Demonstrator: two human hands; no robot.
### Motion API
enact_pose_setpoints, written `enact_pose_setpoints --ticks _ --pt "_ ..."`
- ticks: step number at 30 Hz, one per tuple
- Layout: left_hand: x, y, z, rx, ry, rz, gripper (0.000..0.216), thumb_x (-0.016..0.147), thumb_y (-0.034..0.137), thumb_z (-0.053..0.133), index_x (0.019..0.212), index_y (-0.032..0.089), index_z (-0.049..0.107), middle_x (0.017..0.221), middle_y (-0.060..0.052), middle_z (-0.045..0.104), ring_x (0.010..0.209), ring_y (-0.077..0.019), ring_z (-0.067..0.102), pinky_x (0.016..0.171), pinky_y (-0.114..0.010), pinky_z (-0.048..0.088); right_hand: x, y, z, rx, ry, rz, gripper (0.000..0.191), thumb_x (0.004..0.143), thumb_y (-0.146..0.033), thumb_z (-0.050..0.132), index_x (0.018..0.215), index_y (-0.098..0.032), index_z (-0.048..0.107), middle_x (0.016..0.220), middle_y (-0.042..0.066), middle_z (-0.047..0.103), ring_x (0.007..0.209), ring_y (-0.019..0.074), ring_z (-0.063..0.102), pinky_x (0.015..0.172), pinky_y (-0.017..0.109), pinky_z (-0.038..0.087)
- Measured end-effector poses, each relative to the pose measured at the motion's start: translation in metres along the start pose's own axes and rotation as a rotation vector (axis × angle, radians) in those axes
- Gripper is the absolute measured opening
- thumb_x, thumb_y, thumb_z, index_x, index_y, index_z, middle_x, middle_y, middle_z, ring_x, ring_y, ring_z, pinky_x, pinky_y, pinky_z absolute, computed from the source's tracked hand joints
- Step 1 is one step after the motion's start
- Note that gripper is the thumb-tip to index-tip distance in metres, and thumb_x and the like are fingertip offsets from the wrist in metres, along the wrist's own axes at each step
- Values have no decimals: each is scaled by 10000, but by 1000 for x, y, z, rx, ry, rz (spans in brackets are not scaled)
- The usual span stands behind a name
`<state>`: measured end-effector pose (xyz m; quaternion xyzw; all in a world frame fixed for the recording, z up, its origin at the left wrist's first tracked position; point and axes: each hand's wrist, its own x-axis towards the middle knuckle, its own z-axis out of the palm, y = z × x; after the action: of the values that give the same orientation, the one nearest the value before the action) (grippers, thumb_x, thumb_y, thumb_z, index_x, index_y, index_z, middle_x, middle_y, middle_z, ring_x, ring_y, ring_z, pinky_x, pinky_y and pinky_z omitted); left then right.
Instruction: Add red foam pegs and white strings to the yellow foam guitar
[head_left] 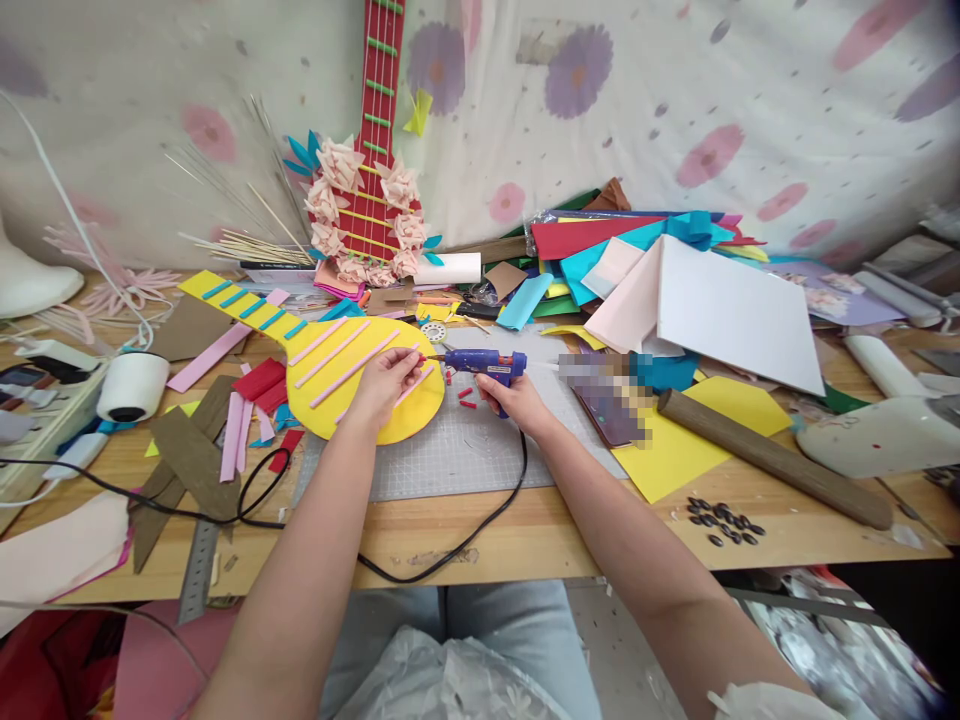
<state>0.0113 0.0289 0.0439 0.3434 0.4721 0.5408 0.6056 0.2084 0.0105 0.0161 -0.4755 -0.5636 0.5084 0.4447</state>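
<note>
A yellow foam guitar shape (330,375) with pink strips and blue frets lies on the grey cutting mat (465,450). My left hand (386,382) rests on its round body, fingers pinched on a small red piece at the right edge. My right hand (514,400) grips a blue hot glue gun (484,364) whose nozzle points left at that pinched piece. The gun's black cord (450,550) loops off the table's front edge. A few small red bits (466,397) lie on the mat under the gun.
A red foam guitar (375,150) with paper flowers leans on the back wall. Coloured foam sheets (675,290) pile up at right, near a brown tube (772,455) and dark seeds (724,522). A white roll (133,387), cardboard strips (191,455) and a steel ruler (199,565) lie left.
</note>
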Motion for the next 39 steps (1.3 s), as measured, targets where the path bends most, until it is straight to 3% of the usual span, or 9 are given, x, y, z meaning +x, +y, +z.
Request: enact_pose_setpoints --ticks 39 --pt "2 -1 -2 -8 -6 -10 257 548 222 786 725 113 634 666 -11 611 534 -36 486 524 -170 387 1 0 -2 7 -14 8 445 667 -594 627 655 -172 485 494 -51 449 407 52 375 389 216 313"
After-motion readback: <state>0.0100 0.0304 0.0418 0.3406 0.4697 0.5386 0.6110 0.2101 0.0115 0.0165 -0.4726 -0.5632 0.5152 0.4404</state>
